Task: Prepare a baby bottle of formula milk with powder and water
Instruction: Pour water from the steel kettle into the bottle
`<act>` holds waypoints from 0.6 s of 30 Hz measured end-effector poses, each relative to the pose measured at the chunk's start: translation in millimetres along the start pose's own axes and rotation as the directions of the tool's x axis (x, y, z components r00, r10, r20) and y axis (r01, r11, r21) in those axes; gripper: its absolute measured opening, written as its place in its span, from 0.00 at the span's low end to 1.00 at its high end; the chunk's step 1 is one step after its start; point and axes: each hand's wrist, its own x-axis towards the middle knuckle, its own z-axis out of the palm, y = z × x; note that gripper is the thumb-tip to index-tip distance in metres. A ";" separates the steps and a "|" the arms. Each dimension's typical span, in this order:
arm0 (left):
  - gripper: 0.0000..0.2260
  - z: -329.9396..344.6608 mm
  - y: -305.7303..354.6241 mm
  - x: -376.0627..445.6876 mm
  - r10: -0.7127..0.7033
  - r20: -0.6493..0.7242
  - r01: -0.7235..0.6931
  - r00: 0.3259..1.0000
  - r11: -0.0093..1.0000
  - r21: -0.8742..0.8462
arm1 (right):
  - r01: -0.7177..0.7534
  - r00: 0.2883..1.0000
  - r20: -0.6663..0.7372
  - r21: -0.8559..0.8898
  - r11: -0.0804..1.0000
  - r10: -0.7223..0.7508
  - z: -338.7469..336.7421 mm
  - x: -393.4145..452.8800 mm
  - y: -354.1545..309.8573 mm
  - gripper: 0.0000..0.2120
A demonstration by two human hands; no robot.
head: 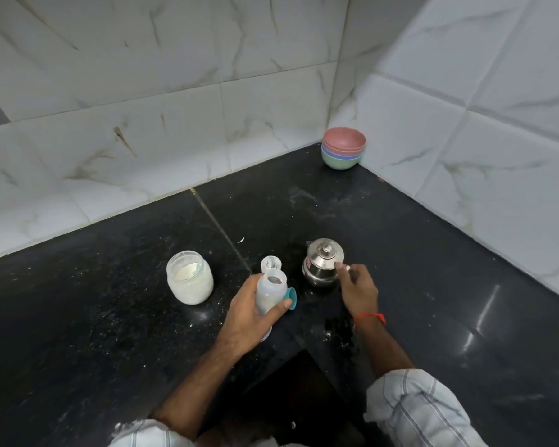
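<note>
My left hand [250, 309] grips an open clear baby bottle [270, 293], tilted slightly, above the black counter [110, 317]. Some white powder shows inside it. A teal cap piece [291, 298] lies right beside the bottle, under my thumb tip. The bottle's clear teat cover [270, 263] stands just behind. My right hand [357, 287] pinches the handle of a small lidded steel kettle [323, 262], which stands on the counter to the right of the bottle. A glass jar of white powder [189, 277] stands open at the left.
A stack of coloured bowls [343, 148], pink on top, sits in the far corner by the tiled walls [175, 108]. Powder specks and wet patches [339, 330] mark the counter near my right wrist. The counter has an inner corner edge [304, 350] close to me.
</note>
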 end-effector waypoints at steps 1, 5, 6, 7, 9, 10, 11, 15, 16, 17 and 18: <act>0.20 1.5 1.1 -0.1 0.002 0.003 -0.002 1.000 1.000 0.003 | -0.004 1.000 0.013 0.045 0.999 0.004 0.7 -0.6 1.4 0.14; 0.22 1.9 5.2 -0.2 0.007 0.007 -0.007 1.000 1.000 0.020 | -0.028 0.999 0.035 0.237 0.971 0.020 3.4 13.7 25.9 0.13; 0.22 1.3 5.5 -0.6 0.007 0.004 -0.007 1.000 1.000 0.022 | -0.024 0.999 0.033 0.270 0.963 0.015 2.3 12.1 24.3 0.12; 0.22 0.6 5.9 -1.5 0.008 -0.001 -0.008 1.000 1.000 0.023 | -0.018 1.000 0.027 0.306 0.952 0.010 0.0 6.8 16.8 0.11; 0.22 -0.2 6.1 -3.2 0.007 -0.007 -0.007 1.000 1.000 0.028 | -0.020 0.999 0.050 0.386 0.922 0.000 -6.0 -2.0 0.1 0.11; 0.21 -0.2 6.0 -4.4 0.008 -0.008 -0.008 1.000 0.999 0.033 | -0.018 0.997 0.073 0.414 0.910 -0.013 -10.0 -5.6 -9.4 0.11; 0.21 0.6 6.2 -5.6 0.008 -0.009 -0.008 1.000 0.999 0.037 | -0.012 0.995 0.092 0.428 0.904 -0.031 -15.4 -8.4 -19.4 0.11; 0.21 5.6 5.5 -9.9 0.011 -0.008 -0.011 1.000 0.999 0.038 | 0.070 0.978 0.137 0.495 0.866 -0.157 -36.3 -16.7 -59.2 0.11; 0.22 7.5 6.1 -10.8 0.014 -0.001 -0.014 1.000 0.999 0.039 | 0.098 0.970 0.143 0.509 0.855 -0.196 -41.5 -18.4 -66.4 0.11; 0.22 9.6 7.0 -11.5 0.016 0.007 -0.017 1.000 0.999 0.039 | 0.129 0.962 0.144 0.515 0.847 -0.234 -46.4 -20.0 -72.9 0.11; 0.22 11.6 8.0 -11.8 0.018 0.013 -0.019 1.000 0.999 0.038 | 0.168 0.951 0.141 0.508 0.845 -0.274 -50.9 -21.8 -78.4 0.11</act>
